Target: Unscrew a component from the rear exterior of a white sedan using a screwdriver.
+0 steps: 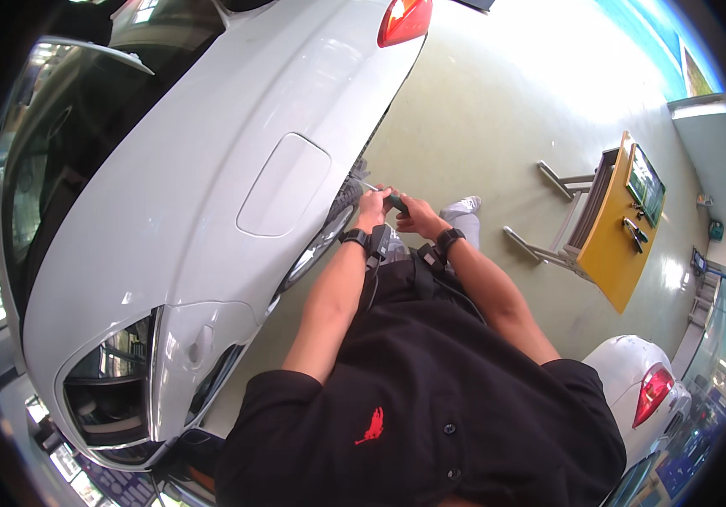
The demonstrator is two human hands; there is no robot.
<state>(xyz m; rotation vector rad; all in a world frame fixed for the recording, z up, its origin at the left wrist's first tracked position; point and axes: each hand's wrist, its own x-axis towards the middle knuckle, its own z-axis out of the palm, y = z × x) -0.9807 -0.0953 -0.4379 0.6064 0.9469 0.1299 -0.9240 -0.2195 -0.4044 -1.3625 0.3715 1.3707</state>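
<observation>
Both hands meet beside the wheel of a white car (211,127). My right hand (420,217) is closed round the dark green handle of a screwdriver-like tool (396,203). My left hand (372,208) grips the front of the same tool, its fingers around where handle and shaft meet. A thin pale shaft points up and left toward the tyre (344,198), which shows below the bodywork. Whether the tip touches anything there is too small to tell. Above the wheel, the fuel flap (285,184) lies flush with the body panel.
To the right stands a yellow-topped table (620,245) on metal legs, with a green framed panel (647,186) and small tools (634,232) on it. A second white car (629,372) stands at the lower right. The floor (481,101) is pale green.
</observation>
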